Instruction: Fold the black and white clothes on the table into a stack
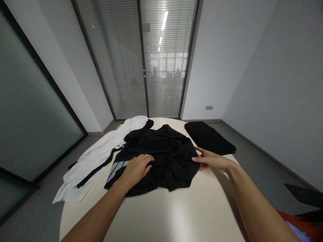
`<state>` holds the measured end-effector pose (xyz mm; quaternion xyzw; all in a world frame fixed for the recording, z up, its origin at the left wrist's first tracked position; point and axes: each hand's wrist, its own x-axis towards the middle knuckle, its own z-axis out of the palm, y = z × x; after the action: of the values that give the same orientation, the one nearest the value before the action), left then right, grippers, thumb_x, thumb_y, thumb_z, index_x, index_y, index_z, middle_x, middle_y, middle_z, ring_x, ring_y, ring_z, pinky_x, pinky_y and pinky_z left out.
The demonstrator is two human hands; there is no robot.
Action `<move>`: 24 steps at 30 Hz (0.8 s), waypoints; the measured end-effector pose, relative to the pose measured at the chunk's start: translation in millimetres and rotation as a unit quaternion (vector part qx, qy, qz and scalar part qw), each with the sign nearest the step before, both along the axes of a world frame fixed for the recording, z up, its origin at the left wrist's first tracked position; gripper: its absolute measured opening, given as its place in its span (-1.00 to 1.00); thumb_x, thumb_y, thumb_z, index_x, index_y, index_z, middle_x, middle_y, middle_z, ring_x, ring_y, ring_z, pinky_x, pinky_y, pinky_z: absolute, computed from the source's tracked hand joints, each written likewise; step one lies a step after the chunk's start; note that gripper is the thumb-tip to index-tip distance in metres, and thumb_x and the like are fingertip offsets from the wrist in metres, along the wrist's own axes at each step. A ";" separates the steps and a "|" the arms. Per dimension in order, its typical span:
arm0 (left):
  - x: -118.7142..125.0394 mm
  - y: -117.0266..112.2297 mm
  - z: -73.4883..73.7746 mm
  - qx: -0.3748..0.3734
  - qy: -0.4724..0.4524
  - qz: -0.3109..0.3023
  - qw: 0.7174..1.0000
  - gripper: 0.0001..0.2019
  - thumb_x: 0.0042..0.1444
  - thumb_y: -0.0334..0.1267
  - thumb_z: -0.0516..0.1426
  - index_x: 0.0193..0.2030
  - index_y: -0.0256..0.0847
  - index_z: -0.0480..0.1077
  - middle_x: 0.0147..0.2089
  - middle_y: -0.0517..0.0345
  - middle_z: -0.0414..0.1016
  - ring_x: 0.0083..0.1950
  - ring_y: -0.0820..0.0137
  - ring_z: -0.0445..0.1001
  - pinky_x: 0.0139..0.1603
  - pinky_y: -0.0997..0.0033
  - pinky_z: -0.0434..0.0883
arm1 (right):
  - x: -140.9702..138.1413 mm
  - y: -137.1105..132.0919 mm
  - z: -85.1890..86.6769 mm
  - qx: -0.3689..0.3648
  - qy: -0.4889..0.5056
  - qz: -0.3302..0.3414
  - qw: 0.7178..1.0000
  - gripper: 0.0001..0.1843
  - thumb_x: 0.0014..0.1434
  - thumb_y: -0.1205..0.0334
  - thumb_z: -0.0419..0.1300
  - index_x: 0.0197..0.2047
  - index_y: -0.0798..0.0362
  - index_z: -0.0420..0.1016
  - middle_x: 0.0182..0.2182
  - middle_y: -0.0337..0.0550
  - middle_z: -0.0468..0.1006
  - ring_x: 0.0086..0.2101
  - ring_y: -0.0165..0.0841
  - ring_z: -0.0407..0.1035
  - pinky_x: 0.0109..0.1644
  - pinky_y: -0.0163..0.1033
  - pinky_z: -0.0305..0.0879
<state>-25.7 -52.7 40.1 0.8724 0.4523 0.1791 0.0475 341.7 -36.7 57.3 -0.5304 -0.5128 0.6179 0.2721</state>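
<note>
A black shirt-like garment [161, 144] lies spread and wrinkled in the middle of the table, with a grey striped panel at its near left corner. My left hand [138, 166] rests palm down on its left part, fingers out and slightly bent. At the garment's right edge, my right hand [209, 159] has the cloth between thumb and fingers. Some fingertips of that hand are hidden under the fabric.
White clothing with black trim [101, 148] is heaped along the table's left side. A folded black cloth item [209, 137] lies at the right edge. The pale table [164, 215] has a rounded far end, before a glass door with blinds [161, 84].
</note>
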 end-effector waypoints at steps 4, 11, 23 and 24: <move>6.7 -7.5 4.5 -0.014 -0.059 -0.066 0.996 -0.88 0.31 -0.23 0.16 -0.06 -0.11 0.47 0.10 0.15 0.55 0.12 0.30 0.48 0.13 0.28 0.42 | -4.8 0.5 1.8 0.026 0.021 -0.029 0.999 -0.12 0.03 0.12 0.49 0.36 -0.01 0.26 -0.25 -0.16 0.62 -0.44 -0.42 0.48 -0.45 -0.40 0.47; 15.4 -20.7 10.6 -0.107 -0.049 -0.160 0.980 -0.47 0.04 -0.08 0.38 0.13 -0.10 0.40 0.09 0.10 0.55 0.12 0.20 0.49 0.19 0.19 0.38 | -5.2 15.3 -3.3 0.104 0.205 -0.193 0.954 -0.24 0.21 0.30 0.30 0.40 -0.20 0.15 -0.36 -0.32 0.63 -0.47 -0.47 0.52 -0.37 -0.43 0.55; 21.6 -32.0 9.7 -0.171 -0.033 -0.214 0.961 -0.71 0.00 -0.08 0.40 -0.12 -0.04 0.62 0.40 -0.02 0.27 0.42 0.05 0.21 0.38 0.02 0.19 | -15.5 8.2 -3.8 0.100 0.153 -0.083 0.980 -0.26 0.08 0.40 0.36 0.30 -0.19 0.36 0.30 -0.16 0.35 0.04 -0.28 0.49 -0.04 -0.27 0.57; 22.9 -31.9 9.5 -0.176 -0.043 -0.222 0.958 -0.80 0.03 -0.15 0.39 -0.18 -0.04 0.63 0.38 0.02 0.31 0.41 0.09 0.22 0.38 0.05 0.20 | -15.2 8.0 -4.6 0.095 0.141 -0.086 0.982 -0.24 0.06 0.40 0.39 0.30 -0.20 0.35 0.28 -0.16 0.37 0.04 -0.29 0.48 -0.08 -0.31 0.57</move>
<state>-2.8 -84.6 49.7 0.9201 0.2692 0.1189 0.2584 326.4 -28.7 52.7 -0.4523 -0.4779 0.6092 0.4426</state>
